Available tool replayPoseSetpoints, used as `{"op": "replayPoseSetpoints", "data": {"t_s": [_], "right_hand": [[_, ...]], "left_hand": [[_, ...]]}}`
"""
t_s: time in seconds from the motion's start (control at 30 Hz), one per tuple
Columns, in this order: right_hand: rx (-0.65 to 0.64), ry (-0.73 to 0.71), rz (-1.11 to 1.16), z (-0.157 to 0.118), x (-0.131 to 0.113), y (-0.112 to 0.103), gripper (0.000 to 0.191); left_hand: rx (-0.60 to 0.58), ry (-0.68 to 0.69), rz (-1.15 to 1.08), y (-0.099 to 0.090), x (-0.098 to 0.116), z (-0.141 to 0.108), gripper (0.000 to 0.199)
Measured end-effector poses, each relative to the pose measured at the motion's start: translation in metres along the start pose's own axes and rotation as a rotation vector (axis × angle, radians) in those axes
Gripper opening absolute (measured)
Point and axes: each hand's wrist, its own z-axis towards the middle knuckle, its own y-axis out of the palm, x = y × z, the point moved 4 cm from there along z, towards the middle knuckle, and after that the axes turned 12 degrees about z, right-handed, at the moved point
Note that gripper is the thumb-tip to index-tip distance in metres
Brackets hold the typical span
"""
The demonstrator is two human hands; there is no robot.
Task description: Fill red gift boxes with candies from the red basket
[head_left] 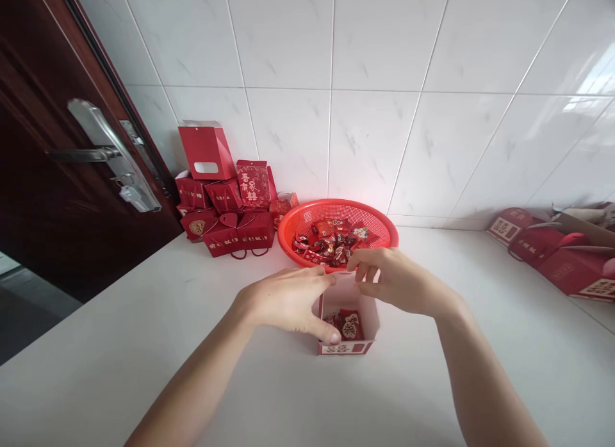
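An open red-and-white candy box (346, 348) stands upright on the table in front of me. Wrapped candies (350, 325) in red wrappers lie on its floor. My left hand (288, 300) grips the box's left side, its thumb across the front rim and its fingers reaching to the back left. At the rear right edge, my right hand (396, 277) has curled fingers against the raised cardboard, and the fingertips are partly hidden. Directly behind the box is a red plastic basket (384, 226) with many wrapped candies (331, 239) in it.
Red gift boxes (245, 232) are stacked at the back left, one with a window (206, 152) on top. More red boxes (567, 251) lie at the right edge. A tiled wall (288, 127) bounds the white table (182, 357); a dark door (43, 146) stands left.
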Motion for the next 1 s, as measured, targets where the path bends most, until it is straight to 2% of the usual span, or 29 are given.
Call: {"op": "replayPoseSetpoints", "data": {"t_s": [0.13, 0.33, 0.43, 0.53, 0.73, 0.87, 1.0], "right_hand": [[0.024, -0.049, 0.009, -0.005, 0.0, -0.009, 0.011], [-0.079, 0.047, -0.036, -0.008, 0.004, -0.004, 0.01], [-0.108, 0.047, -0.022, -0.012, 0.004, 0.001, 0.008], [-0.109, -0.038, 0.072, -0.021, 0.003, 0.007, 0.012], [0.057, -0.08, 0.161, -0.052, 0.023, 0.018, 0.02], [0.086, -0.155, 0.254, -0.065, 0.037, 0.032, 0.025], [0.167, -0.192, 0.319, -0.065, 0.048, 0.047, 0.027]], "left_hand": [[-0.005, -0.005, 0.015, -0.001, -0.001, 0.0, 0.09], [-0.012, -0.057, 0.006, 0.003, 0.002, 0.003, 0.098], [0.014, -0.097, -0.007, 0.007, 0.007, 0.007, 0.091], [0.056, -0.112, -0.008, 0.011, 0.012, 0.01, 0.084], [0.072, -0.04, -0.034, 0.018, 0.008, 0.004, 0.082], [0.132, 0.042, -0.064, 0.018, 0.002, -0.004, 0.061], [0.256, 0.11, -0.128, 0.018, 0.002, -0.002, 0.048]]}}
